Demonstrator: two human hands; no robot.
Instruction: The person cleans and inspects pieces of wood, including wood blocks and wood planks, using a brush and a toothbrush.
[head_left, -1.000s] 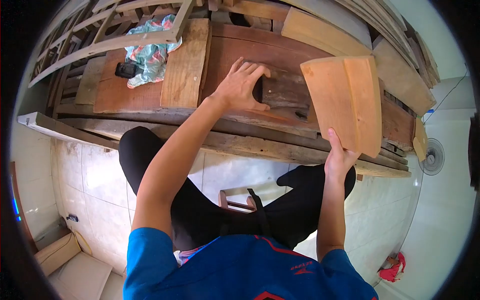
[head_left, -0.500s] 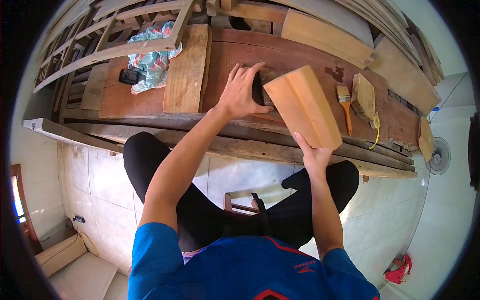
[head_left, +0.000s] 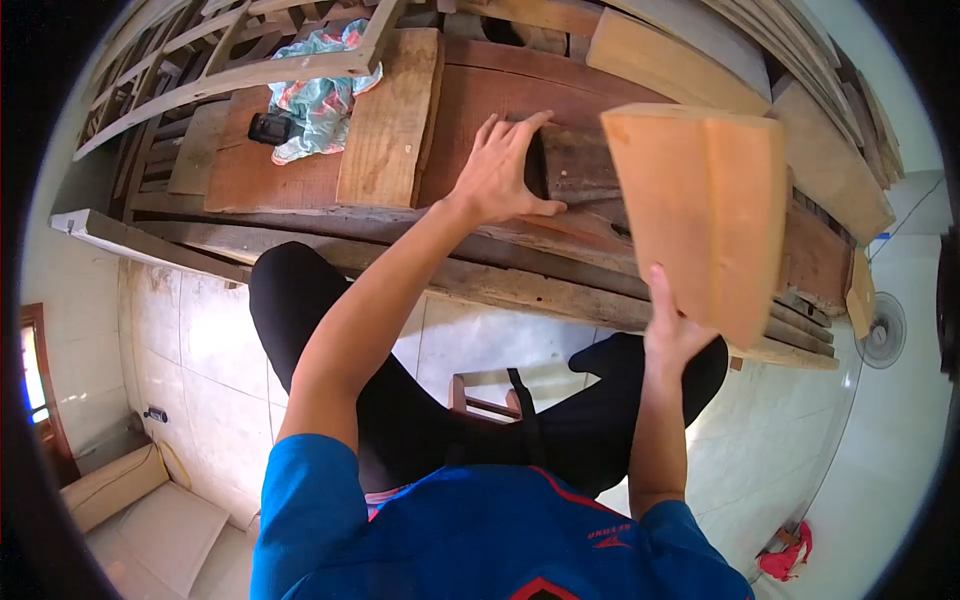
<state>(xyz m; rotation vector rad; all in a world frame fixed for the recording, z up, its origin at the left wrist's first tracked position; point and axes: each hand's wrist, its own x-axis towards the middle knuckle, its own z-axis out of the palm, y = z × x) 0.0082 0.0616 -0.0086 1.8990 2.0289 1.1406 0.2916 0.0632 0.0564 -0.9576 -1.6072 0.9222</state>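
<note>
My right hand (head_left: 678,335) grips the lower end of a pale wooden block (head_left: 690,210) with a lengthwise ridge. It is raised above the right part of the bench, tilted, and covers whatever lies behind it. Over the middle of the bench, my left hand (head_left: 505,172) spans the near-left end of a dark wooden block (head_left: 582,168), thumb on one side and fingers on the other. The right end of that dark block is hidden behind the pale one.
A light plank (head_left: 388,120) lies left of my left hand, beside a patterned cloth (head_left: 315,100) and a small black object (head_left: 268,128). Boards (head_left: 680,65) are stacked along the back. A slatted wooden frame (head_left: 230,85) stands back left. A fan (head_left: 882,330) is at far right.
The pale block has moved right and turned more upright, now hiding the brush, small wood block and yellow tape measure seen earlier. My left hand stays at the dark block; the view has shifted slightly.
</note>
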